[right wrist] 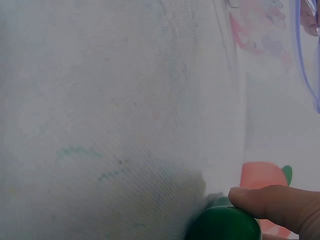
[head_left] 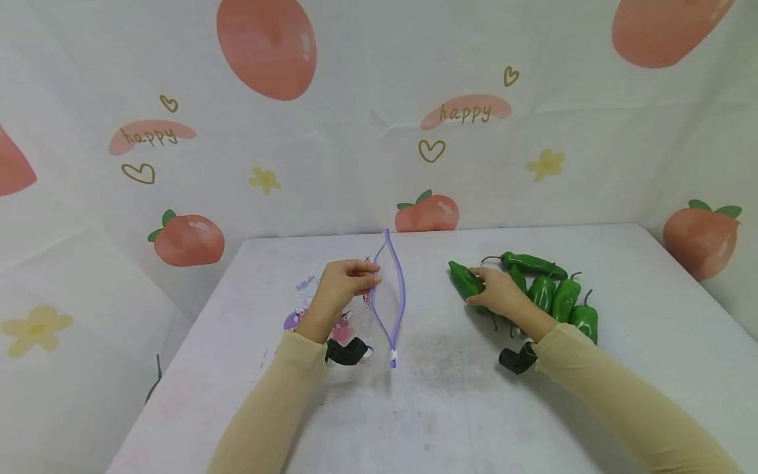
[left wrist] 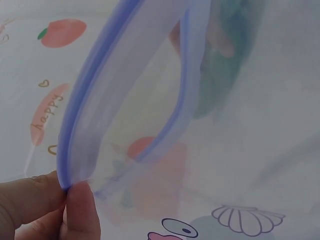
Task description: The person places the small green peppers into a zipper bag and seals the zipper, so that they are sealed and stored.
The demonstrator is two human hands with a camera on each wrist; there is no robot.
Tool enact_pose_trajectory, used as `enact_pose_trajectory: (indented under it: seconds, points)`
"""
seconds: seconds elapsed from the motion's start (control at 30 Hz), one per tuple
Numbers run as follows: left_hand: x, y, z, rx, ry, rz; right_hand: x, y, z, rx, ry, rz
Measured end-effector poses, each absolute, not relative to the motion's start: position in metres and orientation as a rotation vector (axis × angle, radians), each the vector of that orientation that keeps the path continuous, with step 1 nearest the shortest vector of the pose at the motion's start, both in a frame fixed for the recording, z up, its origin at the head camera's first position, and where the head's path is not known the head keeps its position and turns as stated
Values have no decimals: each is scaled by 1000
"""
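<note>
My left hand (head_left: 343, 283) pinches the purple zip edge of a clear plastic zip bag (head_left: 402, 289) printed with cartoon figures. The bag's mouth gapes on its right side, and a white slider (head_left: 393, 356) sits at its near end. In the left wrist view, thumb and fingers hold the purple rim (left wrist: 75, 120) at its lower end. To the right, my right hand (head_left: 503, 293) grips a green pepper (head_left: 463, 279) at the left of the pepper group. The right wrist view catches only the rounded end of that pepper (right wrist: 225, 224) beneath the thumb.
Several more green peppers (head_left: 565, 299) lie close together beside and beyond the right hand, one long pepper (head_left: 533, 264) at the back. A white table (head_left: 462, 421) carries everything. Behind it hangs a fruit-printed cloth (head_left: 349, 145).
</note>
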State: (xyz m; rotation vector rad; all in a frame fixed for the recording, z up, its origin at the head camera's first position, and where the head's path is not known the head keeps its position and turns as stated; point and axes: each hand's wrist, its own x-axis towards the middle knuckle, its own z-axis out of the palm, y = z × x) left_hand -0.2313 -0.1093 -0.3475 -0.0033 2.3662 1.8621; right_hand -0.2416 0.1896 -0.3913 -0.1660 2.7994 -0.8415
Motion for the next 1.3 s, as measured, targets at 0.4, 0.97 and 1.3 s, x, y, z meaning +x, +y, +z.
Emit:
enact_pose_trajectory:
  seconds: [0.4, 0.97, 1.3]
  points:
    - [-231, -110, -348, -12, 2362, 1872, -243, 190, -393, -167, 2800, -874]
    - [-231, -110, -347, 4, 2369, 1877, -241, 193, -388, -198, 2809, -962]
    - [-230, -109, -346, -5, 2379, 1870, -237, 194, -377, -208, 2821, -1006]
